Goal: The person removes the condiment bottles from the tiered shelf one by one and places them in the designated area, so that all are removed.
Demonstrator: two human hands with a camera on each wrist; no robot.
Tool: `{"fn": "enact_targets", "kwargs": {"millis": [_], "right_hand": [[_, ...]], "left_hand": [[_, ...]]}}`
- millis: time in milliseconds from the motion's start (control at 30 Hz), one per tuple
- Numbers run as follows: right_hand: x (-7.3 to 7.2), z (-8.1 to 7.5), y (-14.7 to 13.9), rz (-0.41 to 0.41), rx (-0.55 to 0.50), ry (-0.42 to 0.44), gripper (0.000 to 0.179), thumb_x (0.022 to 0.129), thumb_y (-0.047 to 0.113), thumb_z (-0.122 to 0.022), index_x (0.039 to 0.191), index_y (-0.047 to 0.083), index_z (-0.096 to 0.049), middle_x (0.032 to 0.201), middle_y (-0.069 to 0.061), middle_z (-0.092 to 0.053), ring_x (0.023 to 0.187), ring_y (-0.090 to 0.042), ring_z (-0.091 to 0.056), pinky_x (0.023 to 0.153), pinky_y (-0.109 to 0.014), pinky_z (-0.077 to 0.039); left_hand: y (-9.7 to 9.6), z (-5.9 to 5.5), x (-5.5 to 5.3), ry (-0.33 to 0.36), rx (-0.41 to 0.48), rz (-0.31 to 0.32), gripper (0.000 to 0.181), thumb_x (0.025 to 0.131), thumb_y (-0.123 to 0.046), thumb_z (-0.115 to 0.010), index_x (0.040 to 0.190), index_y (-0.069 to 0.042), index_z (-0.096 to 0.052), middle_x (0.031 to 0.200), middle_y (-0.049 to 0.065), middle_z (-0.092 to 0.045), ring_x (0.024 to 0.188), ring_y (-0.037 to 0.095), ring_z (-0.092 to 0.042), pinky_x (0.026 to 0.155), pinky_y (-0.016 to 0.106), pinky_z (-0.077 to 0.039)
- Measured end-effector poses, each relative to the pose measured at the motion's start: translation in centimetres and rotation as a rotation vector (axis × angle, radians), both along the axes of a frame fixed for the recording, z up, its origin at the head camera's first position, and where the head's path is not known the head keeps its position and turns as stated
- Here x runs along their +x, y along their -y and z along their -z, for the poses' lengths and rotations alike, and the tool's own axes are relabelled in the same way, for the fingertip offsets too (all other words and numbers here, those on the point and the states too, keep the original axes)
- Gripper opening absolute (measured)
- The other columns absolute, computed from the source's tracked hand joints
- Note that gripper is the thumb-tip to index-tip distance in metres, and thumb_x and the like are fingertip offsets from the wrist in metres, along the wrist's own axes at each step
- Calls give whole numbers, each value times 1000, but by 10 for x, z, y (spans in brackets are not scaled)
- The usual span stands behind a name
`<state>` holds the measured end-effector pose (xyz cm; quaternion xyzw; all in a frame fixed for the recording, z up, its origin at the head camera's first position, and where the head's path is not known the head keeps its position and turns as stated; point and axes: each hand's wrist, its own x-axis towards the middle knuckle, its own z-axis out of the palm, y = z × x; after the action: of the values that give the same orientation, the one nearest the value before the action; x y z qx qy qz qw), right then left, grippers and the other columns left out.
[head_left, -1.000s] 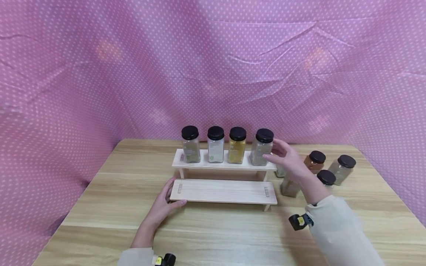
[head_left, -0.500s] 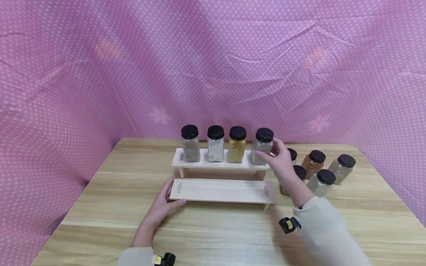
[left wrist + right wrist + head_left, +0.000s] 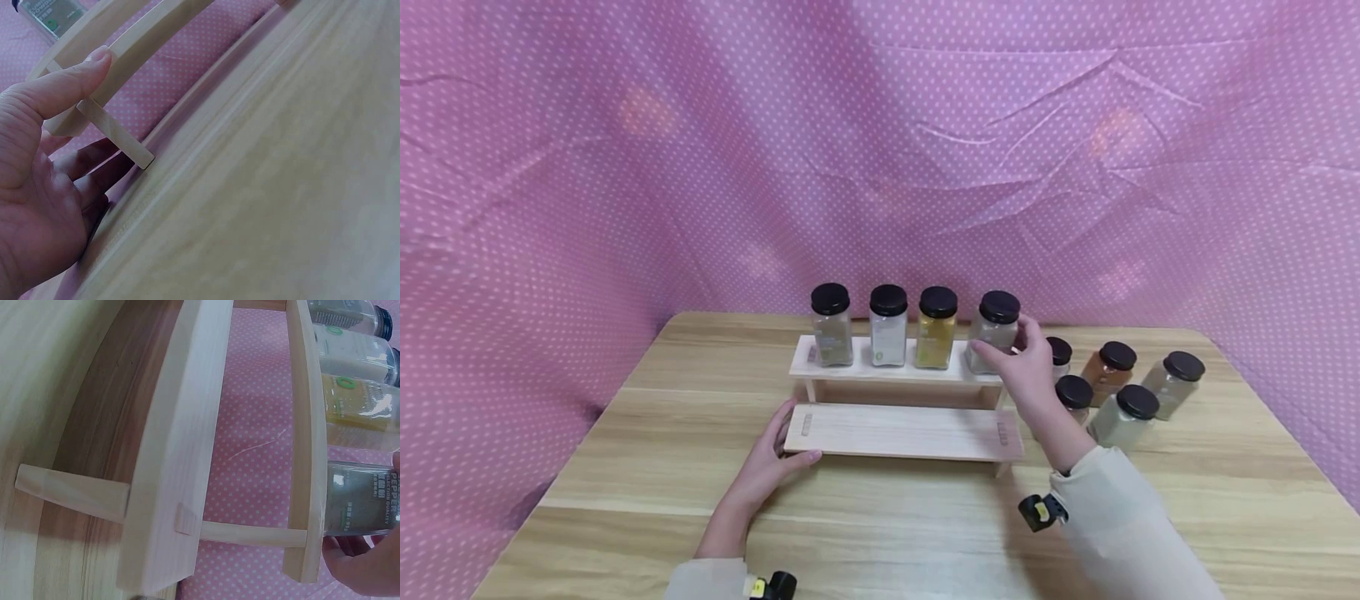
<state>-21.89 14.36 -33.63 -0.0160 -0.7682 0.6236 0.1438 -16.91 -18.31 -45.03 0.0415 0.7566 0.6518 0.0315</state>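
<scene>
A two-tier wooden spice rack (image 3: 902, 432) stands on the table. My left hand (image 3: 763, 467) grips the left end of its lower shelf; in the left wrist view the thumb lies along the front edge and the fingers reach behind by a leg. At the right end of the upper shelf, my right hand (image 3: 1030, 371) holds a black-lidded pepper jar (image 3: 359, 500) upright, thumb in front and fingers behind. To its left on that shelf are a yellow-filled jar (image 3: 936, 329), a white-filled jar (image 3: 887, 329) and a grey-brown jar (image 3: 831, 329).
Right of the rack, several black-lidded jars stand on the wooden table (image 3: 625, 467), among them a reddish-brown one (image 3: 1107, 375) and a pale one (image 3: 1122, 421). My right forearm passes close by them. A pink dotted cloth (image 3: 880, 167) hangs behind the table.
My right hand has shifted slightly left around the pepper jar, and its forearm has swung left, uncovering more of the jars at right. The left hand keeps its place on the rack.
</scene>
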Motion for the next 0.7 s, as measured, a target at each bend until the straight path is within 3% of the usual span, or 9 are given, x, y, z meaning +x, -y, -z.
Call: {"fn": "enact_targets", "kwargs": {"millis": [700], "right_hand": [[36, -3, -11, -55, 29, 20, 56, 69, 13, -73, 116, 5, -44, 111, -13, -51, 102, -21, -46, 85, -34, -38]], "left_hand": [[-1, 0, 1, 4, -11, -11, 87, 67, -9, -73, 136, -14, -19, 136, 16, -27, 120, 29, -28, 98, 44, -17]]}}
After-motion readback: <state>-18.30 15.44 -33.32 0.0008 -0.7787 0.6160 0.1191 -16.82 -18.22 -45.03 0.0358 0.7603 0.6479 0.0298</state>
